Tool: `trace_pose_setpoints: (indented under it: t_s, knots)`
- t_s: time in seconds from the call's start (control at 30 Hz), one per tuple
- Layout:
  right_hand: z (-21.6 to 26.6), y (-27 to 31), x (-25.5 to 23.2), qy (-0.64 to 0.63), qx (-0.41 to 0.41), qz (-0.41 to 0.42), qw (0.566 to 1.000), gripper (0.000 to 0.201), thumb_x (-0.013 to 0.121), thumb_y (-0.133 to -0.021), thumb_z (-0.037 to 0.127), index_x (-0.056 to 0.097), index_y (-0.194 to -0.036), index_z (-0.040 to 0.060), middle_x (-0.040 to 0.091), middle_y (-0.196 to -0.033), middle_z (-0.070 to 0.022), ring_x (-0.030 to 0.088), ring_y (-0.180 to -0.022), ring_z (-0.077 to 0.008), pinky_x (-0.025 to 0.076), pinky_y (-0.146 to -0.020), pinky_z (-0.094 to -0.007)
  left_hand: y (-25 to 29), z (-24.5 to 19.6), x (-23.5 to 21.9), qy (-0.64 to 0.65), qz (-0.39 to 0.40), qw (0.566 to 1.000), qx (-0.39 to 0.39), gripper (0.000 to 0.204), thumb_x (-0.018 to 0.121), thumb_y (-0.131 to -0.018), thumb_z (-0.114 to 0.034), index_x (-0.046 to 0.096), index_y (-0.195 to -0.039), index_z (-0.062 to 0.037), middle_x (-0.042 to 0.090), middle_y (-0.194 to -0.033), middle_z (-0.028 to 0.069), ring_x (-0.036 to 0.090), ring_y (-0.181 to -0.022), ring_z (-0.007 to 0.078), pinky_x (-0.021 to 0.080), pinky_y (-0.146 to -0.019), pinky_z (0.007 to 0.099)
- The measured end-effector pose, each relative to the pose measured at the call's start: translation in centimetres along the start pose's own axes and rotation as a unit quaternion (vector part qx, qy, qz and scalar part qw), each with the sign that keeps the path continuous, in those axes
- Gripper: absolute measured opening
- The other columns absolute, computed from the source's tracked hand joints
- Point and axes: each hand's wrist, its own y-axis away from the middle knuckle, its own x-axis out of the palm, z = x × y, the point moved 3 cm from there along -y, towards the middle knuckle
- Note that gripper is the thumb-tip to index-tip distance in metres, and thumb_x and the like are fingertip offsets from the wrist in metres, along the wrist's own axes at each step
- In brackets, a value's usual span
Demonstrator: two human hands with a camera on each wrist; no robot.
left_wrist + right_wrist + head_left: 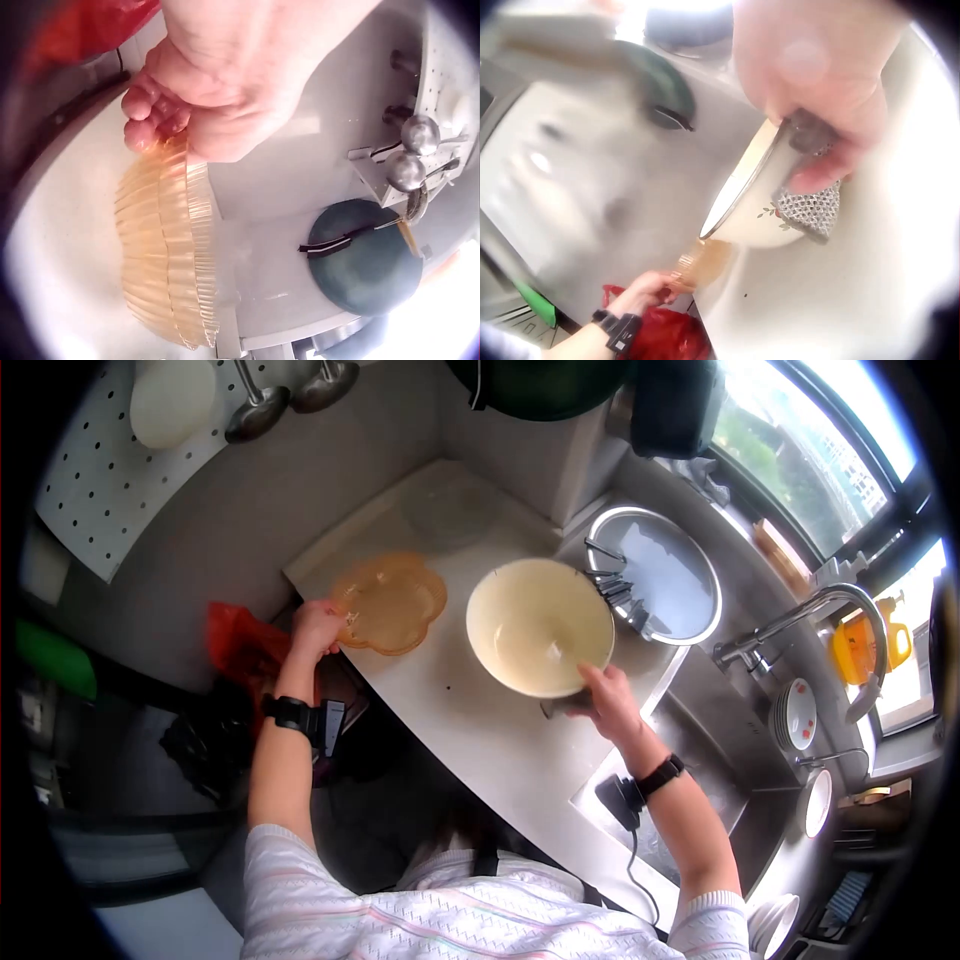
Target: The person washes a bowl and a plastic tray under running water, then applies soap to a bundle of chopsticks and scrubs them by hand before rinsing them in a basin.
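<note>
With my left hand (318, 628) I pinch the edge of a translucent amber bowl (395, 605) with a scalloped rim. In the left wrist view its pleated side (161, 255) hangs below the curled fingers. My right hand (608, 700) grips the near right rim of a cream basin (530, 622), thumb at the inside edge. The basin's inner face is tipped toward the head camera. Under the right fingers, against the basin's outside, is a grey mesh scrubbing pad (810, 206). A small floral print (776, 213) shows on the outer wall beside it.
Both hands are over a pale countertop (440, 710). A round lidded pan (665, 575) stands behind the basin, near the faucet (800, 620) and steel sink (700, 760). A red bag (245, 645) hangs left of the counter edge. Small plates (795, 712) stand by the sink.
</note>
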Motion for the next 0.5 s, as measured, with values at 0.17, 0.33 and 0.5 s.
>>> trace_pose_setpoints:
  t_s: [0.17,0.33,0.5]
  knots:
    - [-0.7,-2.3,0.7,-0.034,0.006,0.005,0.999,0.046,0.052,-0.086,0.037,0.042,-0.115,0.003,0.057,-0.097,-0.0109,0.06,-0.075,-0.0194,0.052,-0.053,-0.031,2.6,-1.0,-3.0,-0.057,0.091,0.994,0.001,0.016,0.056,-0.073,-0.01,0.063,-0.084,-0.0003,0.055,-0.055,0.0045,0.048,-0.037,0.0118,0.036,-0.032,0.0253]
    - [-0.9,2.3,-2.6,-0.043,0.051,0.046,0.997,0.041,0.048,-0.089,0.028,0.039,-0.119,0.0016,0.059,-0.097,-0.0131,0.061,-0.072,-0.0185,0.05,-0.051,-0.0291,6.4,-1.7,-1.3,-0.116,0.182,0.973,0.081,0.018,0.054,-0.072,-0.009,0.063,-0.086,0.0005,0.058,-0.056,0.0068,0.053,-0.043,0.0127,0.041,-0.04,0.0269]
    - [0.8,9.2,-7.6,0.002,0.047,0.032,0.998,0.041,0.048,-0.089,0.024,0.039,-0.12,-0.0012,0.06,-0.096,-0.0125,0.061,-0.071,-0.0164,0.049,-0.05,-0.0266,11.2,-3.9,6.4,-0.088,0.333,0.931,0.118,0.02,0.054,-0.072,-0.009,0.063,-0.087,0.0016,0.058,-0.06,0.0029,0.051,-0.055,0.0064,0.042,-0.049,0.0245]
